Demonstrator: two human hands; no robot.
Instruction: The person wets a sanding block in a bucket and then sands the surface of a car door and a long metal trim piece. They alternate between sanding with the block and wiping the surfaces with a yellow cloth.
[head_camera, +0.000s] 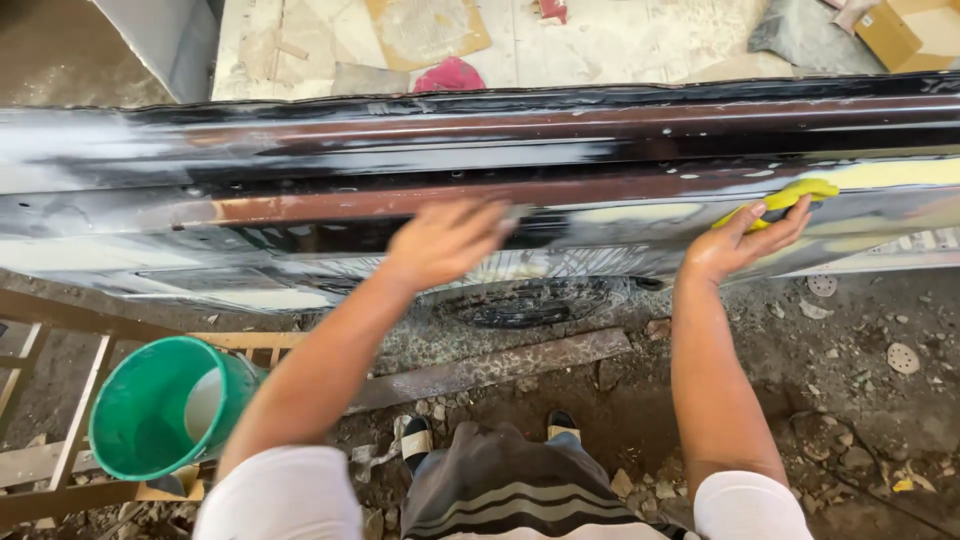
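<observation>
1. You stood over rubble-strewn ground, a green bucket (165, 405) tilted on a wooden frame (60, 400) near your left side, within easy reach.
2. Your left hand (445, 240) pressed flat against the dark car body panel (300, 190), fingers blurred; whether it gripped a sanding piece could not be told.
3. Your right hand (745, 238) grasped a yellow cloth (785, 197) against the panel, beside a pale filler patch (900, 175).
4. Beyond the panel lay cardboard (425, 30) and a red rag (450, 75) on the floor.
</observation>
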